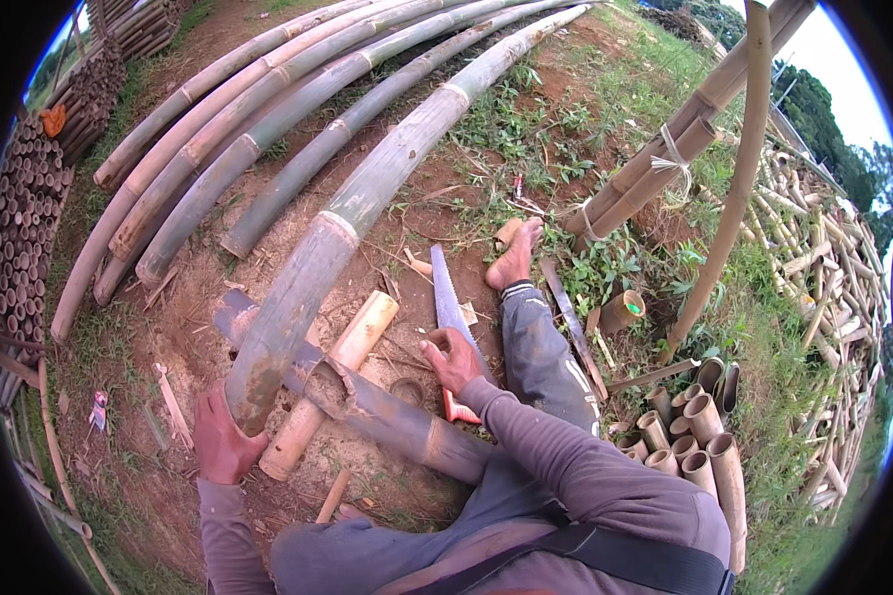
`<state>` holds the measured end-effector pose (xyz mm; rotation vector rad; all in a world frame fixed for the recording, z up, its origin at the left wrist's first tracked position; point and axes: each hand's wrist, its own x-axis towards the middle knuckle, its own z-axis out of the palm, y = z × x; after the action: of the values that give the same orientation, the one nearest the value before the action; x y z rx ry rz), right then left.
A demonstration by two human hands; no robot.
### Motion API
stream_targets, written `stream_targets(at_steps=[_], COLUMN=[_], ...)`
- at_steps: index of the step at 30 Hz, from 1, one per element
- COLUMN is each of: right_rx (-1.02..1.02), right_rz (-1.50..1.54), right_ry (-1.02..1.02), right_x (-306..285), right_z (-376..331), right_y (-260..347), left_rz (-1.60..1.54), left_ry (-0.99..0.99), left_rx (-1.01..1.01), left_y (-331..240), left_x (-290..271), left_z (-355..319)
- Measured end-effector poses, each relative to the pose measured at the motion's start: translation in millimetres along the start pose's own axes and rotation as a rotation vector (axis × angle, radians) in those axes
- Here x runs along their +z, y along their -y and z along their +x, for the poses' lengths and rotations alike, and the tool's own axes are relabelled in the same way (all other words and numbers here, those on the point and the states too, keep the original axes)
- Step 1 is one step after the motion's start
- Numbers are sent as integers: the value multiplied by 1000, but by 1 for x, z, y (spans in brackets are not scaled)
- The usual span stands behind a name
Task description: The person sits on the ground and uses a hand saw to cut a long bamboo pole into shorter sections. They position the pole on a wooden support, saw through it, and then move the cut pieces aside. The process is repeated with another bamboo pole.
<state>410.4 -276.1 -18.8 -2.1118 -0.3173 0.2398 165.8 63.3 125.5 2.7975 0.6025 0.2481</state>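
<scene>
The left hand grips the long bamboo pole's cut end while the right hand clasps the handsaw beside it, whose teeth could slip toward the bare foot nearby.

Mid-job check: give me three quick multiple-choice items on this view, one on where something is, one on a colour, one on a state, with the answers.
1. Where does the left hand rest?
A. on the cut end of the long bamboo pole
B. on the pile of short bamboo tubes
C. on the bare foot

2. What colour is the handle of the hand saw under the right hand?
A. blue
B. red
C. yellow

3. How does the hand saw lie?
A. upright, stuck in the soil
B. cutting into the pole
C. flat on the ground, blade pointing away from the person

Answers: 1 A, the palm sits at the pole's near end. 2 B, red shows below the fingers. 3 C, the blade lies flat on the dirt beside the leg.
</scene>
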Motion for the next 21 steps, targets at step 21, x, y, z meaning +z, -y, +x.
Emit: stream_targets(at_steps=[21], right_rx=[85], right_rz=[1176], right_ry=[131], right_x=[-16], right_z=[220], right_y=[113], left_rz=[-1270], left_ry=[134], left_rx=[-301], left_y=[20], left_x=[-5], left_z=[-84])
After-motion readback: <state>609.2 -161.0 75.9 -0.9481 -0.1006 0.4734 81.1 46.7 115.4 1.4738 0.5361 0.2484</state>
